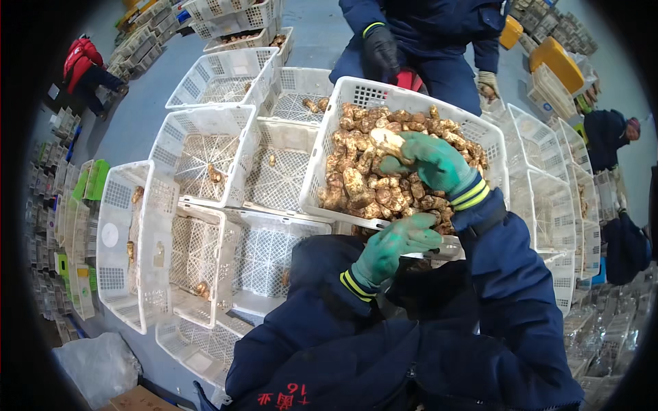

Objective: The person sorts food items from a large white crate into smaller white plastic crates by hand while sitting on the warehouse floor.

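Note:
A white plastic crate point(403, 88) heaped with brown, soil-marked mushrooms point(354, 187) stands in front of me. My right hand point(434, 159), in a green-coated glove, is over the heap and grips a large pale mushroom point(386, 139) between thumb and fingers. At the crate's near rim is my left hand point(398, 246), gloved alike, its fingers extended and nothing seen in it. Both sleeves are dark blue with yellow-green bands at the cuffs.
White crates, several with one or two mushrooms inside, lie to the left, such as a near one point(125, 241) and another point(208, 149). Across the full crate is a person in dark blue point(426, 46). More crates point(552, 205) stand right; other people are farther off.

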Action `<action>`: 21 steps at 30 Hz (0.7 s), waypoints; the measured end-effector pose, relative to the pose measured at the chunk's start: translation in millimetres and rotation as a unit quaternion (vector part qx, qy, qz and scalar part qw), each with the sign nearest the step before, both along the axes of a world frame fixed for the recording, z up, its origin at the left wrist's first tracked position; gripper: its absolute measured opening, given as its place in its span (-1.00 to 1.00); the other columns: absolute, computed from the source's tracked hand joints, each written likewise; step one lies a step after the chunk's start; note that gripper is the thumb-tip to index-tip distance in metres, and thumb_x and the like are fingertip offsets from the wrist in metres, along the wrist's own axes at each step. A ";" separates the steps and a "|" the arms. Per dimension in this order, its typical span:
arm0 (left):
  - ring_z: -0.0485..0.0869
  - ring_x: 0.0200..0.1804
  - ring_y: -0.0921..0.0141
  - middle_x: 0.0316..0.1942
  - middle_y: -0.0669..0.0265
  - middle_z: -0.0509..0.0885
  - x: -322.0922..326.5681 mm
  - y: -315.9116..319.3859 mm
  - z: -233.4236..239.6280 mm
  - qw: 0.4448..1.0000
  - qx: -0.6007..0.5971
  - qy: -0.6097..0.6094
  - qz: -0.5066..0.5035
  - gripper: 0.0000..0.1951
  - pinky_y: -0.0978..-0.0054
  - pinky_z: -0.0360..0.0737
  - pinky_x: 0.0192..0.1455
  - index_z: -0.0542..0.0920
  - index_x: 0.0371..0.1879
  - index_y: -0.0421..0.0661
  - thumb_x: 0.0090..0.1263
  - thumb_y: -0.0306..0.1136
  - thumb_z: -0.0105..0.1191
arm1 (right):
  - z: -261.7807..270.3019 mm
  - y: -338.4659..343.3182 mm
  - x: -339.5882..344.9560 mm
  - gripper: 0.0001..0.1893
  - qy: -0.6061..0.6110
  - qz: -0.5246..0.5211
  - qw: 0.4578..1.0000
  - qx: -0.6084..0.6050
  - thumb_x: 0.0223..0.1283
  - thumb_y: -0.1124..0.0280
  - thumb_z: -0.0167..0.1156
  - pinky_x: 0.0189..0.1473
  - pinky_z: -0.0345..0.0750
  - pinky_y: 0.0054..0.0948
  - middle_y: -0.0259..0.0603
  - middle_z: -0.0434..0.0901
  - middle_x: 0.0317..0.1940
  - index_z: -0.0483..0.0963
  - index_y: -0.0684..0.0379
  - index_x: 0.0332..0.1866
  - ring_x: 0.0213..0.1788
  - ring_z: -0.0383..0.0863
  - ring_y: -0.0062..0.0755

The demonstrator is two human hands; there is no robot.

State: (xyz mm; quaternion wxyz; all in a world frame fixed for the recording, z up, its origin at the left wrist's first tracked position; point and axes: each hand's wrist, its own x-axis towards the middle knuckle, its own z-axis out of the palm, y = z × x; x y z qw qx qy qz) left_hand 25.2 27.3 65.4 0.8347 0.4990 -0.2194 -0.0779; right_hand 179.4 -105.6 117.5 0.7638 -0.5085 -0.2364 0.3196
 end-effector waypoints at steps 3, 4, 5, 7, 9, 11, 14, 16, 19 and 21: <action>0.55 0.14 0.19 0.01 0.03 0.60 0.4 2.6 3.5 0.998 0.040 0.015 0.035 -0.41 0.28 0.52 0.15 0.31 0.21 -0.30 0.46 0.01 -0.15 | 4.1 -21.2 -25.9 -0.57 -0.003 0.051 0.996 0.076 0.33 0.24 0.03 0.19 0.45 -0.20 -0.02 0.48 0.03 0.35 0.41 0.10 0.01 0.59 -0.09; 0.55 0.14 0.14 0.09 -0.02 0.54 1.1 -1.9 -1.1 0.977 -0.152 0.149 -0.020 -0.36 0.22 0.47 0.21 0.31 0.21 -0.29 0.43 0.09 -0.16 | 3.1 -26.3 -37.8 -0.64 -0.143 -0.007 0.989 0.049 0.34 0.31 0.02 0.19 0.45 -0.20 -0.02 0.47 0.07 0.39 0.39 0.07 0.08 0.54 -0.10; 0.50 0.18 0.14 0.11 -0.01 0.50 2.3 0.2 -4.4 0.976 -0.154 0.155 -0.005 -0.28 0.19 0.44 0.24 0.26 0.24 -0.30 0.41 0.17 -0.18 | -0.8 -32.5 -39.4 -0.71 -0.307 -0.030 0.951 0.002 0.33 0.39 0.02 0.20 0.44 -0.22 -0.02 0.47 0.08 0.41 0.37 0.04 0.14 0.50 -0.11; 0.44 0.22 0.15 0.15 0.02 0.42 8.3 5.6 -0.6 0.979 -0.163 0.119 0.009 -0.27 0.15 0.40 0.27 0.17 0.29 -0.29 0.43 0.15 -0.20 | 7.4 -35.5 -53.7 -0.78 -0.485 -0.084 0.868 -0.066 0.29 0.51 0.03 0.16 0.47 -0.29 -0.03 0.50 0.07 0.46 0.33 -0.02 0.14 0.50 -0.12; 0.40 0.24 0.19 0.22 0.05 0.31 4.1 15.3 13.2 0.988 -0.144 0.043 0.047 -0.28 0.18 0.37 0.30 0.06 0.34 -0.28 0.45 0.09 -0.17 | 35.9 -24.7 -80.2 -0.79 -0.545 -0.093 0.820 -0.149 0.22 0.55 0.07 0.07 0.53 -0.38 -0.03 0.55 0.00 0.49 0.32 -0.06 0.04 0.58 -0.10; 0.37 0.27 0.27 0.26 0.10 0.29 0.9 16.7 28.5 0.963 -0.237 0.127 0.029 -0.37 0.29 0.35 0.33 0.04 0.37 -0.25 0.51 -0.07 -0.18 | 59.0 5.8 -124.0 -0.63 -0.057 -0.145 0.969 -0.194 0.01 0.37 0.24 -0.15 0.55 -0.42 -0.02 0.61 -0.20 0.50 0.28 -0.05 -0.19 0.63 -0.17; 0.52 0.10 0.19 0.09 0.05 0.49 -4.5 19.2 5.8 0.971 0.061 -0.048 0.226 -0.58 0.29 0.47 0.18 0.30 0.26 -0.18 0.44 -0.33 -0.14 | 36.5 18.4 -141.6 -0.60 -0.592 -0.225 0.701 -0.327 -0.02 0.32 0.24 -0.26 0.41 -0.18 -0.07 0.53 -0.38 0.50 0.26 -0.03 -0.34 0.51 -0.02; 0.56 0.04 0.17 0.04 0.06 0.55 -12.5 32.7 17.7 0.957 0.151 -0.052 0.241 -0.63 0.30 0.51 0.11 0.44 0.17 -0.15 0.37 -0.43 -0.07 | 34.2 19.1 -145.5 -0.64 -0.607 -0.212 0.700 -0.311 0.00 0.32 0.23 -0.17 0.45 -0.18 -0.05 0.57 -0.29 0.50 0.25 -0.08 -0.23 0.54 0.01; 0.60 -0.04 0.24 -0.11 0.17 0.60 -14.6 77.5 30.1 0.947 -0.199 0.167 0.189 -0.68 0.30 0.55 -0.01 0.50 0.05 -0.16 0.40 -0.28 -0.06 | 54.9 4.6 -136.8 -0.69 -0.561 -0.215 0.736 -0.311 0.03 0.43 0.17 -0.11 0.49 -0.17 0.02 0.58 -0.25 0.50 0.29 -0.07 -0.18 0.57 0.01; 0.61 -0.10 0.31 -0.17 0.24 0.61 -29.6 149.6 12.7 0.916 -0.216 0.127 0.312 -0.69 0.30 0.58 -0.02 0.50 -0.02 -0.19 0.44 -0.21 -0.07 | 51.8 -17.2 -119.6 -0.68 -0.591 -0.224 0.689 -0.356 0.08 0.39 0.13 -0.07 0.49 -0.19 0.00 0.59 -0.26 0.50 0.26 -0.04 -0.16 0.57 -0.02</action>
